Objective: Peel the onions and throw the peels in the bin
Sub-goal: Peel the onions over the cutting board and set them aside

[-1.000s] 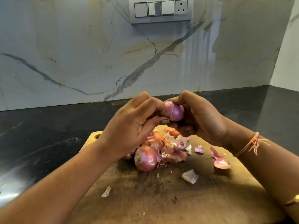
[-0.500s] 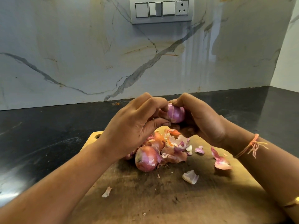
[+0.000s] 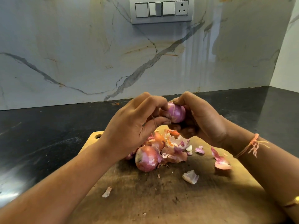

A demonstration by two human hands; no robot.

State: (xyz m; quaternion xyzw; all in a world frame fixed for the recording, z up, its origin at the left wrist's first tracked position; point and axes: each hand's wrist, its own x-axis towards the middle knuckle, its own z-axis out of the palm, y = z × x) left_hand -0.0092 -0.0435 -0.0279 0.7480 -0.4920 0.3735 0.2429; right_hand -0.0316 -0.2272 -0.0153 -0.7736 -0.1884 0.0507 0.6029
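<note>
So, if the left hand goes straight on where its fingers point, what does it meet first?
The onion: the left hand seems to pinch its skin already. Just behind is the right hand holding it.

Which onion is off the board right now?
The purple onion, held between left hand and right hand; the other onion lies on the cutting board by the peels.

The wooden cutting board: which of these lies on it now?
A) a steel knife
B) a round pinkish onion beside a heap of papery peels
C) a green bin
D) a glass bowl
B: a round pinkish onion lies on the wooden cutting board beside a heap of papery peels, while a second purple onion is gripped above it by the left hand and the right hand.
</note>
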